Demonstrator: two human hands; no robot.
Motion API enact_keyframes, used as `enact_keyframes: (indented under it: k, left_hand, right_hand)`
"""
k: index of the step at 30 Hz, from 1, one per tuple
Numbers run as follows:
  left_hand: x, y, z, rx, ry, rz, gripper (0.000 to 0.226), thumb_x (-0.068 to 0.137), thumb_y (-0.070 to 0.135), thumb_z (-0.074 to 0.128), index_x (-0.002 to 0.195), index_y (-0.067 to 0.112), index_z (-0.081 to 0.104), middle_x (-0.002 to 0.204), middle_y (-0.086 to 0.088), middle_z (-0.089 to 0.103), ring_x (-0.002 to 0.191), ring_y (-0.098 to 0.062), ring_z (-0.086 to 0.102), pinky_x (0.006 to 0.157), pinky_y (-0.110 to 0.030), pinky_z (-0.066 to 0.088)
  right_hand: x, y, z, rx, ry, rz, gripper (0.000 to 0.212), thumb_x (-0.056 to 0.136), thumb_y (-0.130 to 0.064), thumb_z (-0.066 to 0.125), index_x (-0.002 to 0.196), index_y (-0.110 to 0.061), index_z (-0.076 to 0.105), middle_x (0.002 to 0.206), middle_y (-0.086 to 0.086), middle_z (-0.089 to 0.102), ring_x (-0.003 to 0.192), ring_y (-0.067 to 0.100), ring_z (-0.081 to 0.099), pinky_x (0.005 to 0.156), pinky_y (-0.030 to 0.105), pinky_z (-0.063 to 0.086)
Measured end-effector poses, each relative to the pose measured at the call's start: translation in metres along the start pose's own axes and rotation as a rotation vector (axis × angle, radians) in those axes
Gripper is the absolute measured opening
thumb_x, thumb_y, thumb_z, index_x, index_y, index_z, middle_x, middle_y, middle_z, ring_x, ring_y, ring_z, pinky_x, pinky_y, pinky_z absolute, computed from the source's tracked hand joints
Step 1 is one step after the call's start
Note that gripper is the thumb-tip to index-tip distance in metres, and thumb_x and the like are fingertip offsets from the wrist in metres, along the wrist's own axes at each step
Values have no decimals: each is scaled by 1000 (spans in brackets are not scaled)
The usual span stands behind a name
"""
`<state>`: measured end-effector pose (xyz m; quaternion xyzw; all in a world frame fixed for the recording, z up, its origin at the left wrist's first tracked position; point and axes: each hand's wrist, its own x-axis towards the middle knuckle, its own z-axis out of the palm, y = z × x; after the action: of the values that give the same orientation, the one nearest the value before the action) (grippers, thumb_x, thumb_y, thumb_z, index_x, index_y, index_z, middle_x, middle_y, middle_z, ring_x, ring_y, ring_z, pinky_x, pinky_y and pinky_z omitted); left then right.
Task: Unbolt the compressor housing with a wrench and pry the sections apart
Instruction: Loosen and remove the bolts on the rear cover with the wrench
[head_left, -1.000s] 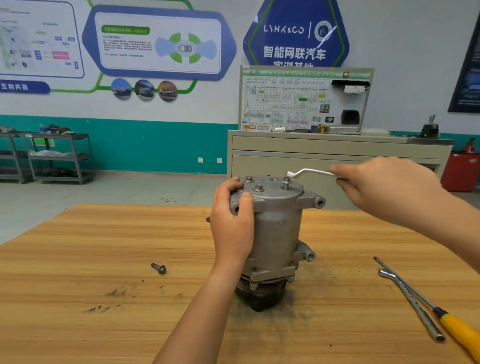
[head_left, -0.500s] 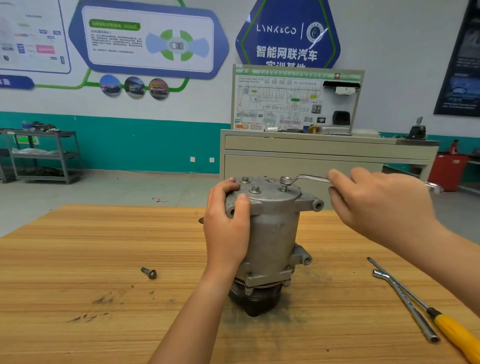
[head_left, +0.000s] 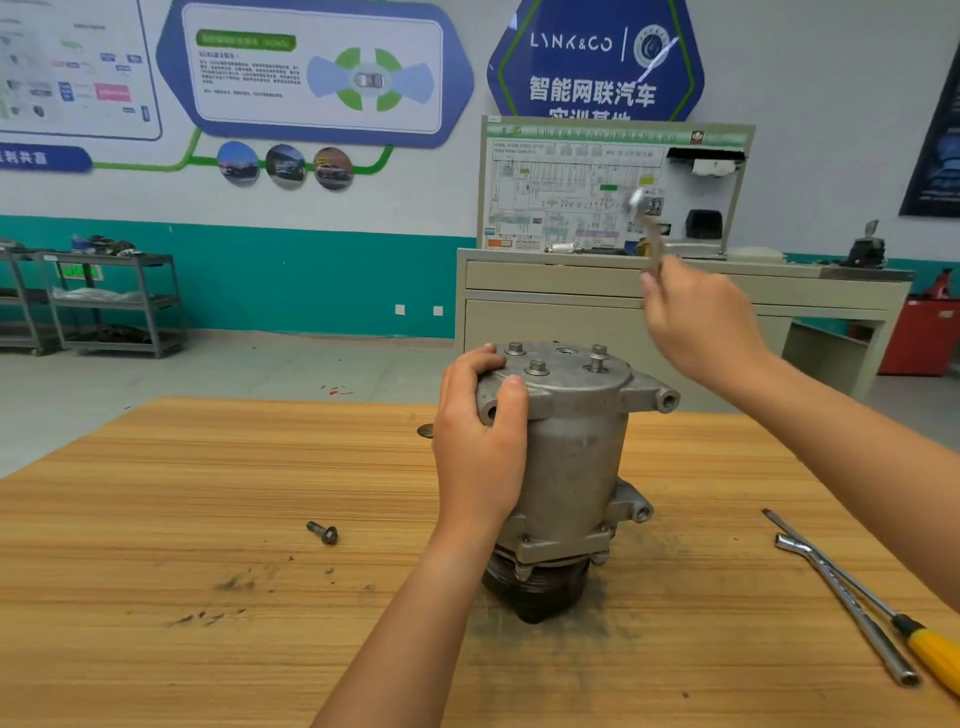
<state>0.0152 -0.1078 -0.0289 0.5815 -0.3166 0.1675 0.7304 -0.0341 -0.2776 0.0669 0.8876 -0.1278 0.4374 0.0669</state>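
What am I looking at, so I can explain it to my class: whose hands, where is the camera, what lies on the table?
The camera is worn on a person's head and looks forward and down, so both arms are that person's own; there is no robot. The grey metal cylinder standing on the wooden table is a compressor. The left hand grips its top rim to steady it. The right hand holds a wrench in the air, clear of the bolts on top; it is blurred. On the table lie a loose bolt on the left and, on the right, a yellow-handled screwdriver beside a bent metal bar.
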Motion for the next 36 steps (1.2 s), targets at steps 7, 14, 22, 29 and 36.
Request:
enact_keyframes:
  k: [7,14,22,29,36]
  left_hand:
    - [-1,0,3,-19,34,4,16,82,34,44,95,40,48,108,23,52,102,19,46,82,3,31]
    - [-1,-1,4,-20,47,8,23,82,33,44,103,27,52,107,23,51,101,18,46,81,4,30]
    - [-1,-1,2,-10,43,1,23,82,34,44,103,27,52,109,17,53,105,11,47,83,3,31]
    - [-1,-1,4,-21,48,-11,20,83,32,44,102,28,51,110,15,53,105,12,47,84,3,31]
    - [-2,-2,2,0,33,4,15,90,23,48,104,25,52,111,12,54,105,9,47,84,3,31]
  right_hand:
    - [-45,-11,-72,-394,-355,-121,24,99,-24,29,122,-24,38,59,0,46,49,16,42,43,26,31]
    - [-46,-18,-79,-621,-355,-209,35,93,-13,38,125,-25,41,58,-3,39,46,13,36,39,21,25]
    - [-49,-27,-85,-761,-343,-259,37,90,-8,44,122,-26,45,54,-4,35,40,11,32,34,18,20]
    - [-45,-29,-83,-798,-390,-324,37,89,-4,43,121,-21,45,53,-4,36,39,10,32,33,21,19]
    - [-70,-23,-79,-744,-316,-234,27,89,-11,44,115,-10,50,49,-3,32,33,14,25,34,16,19]
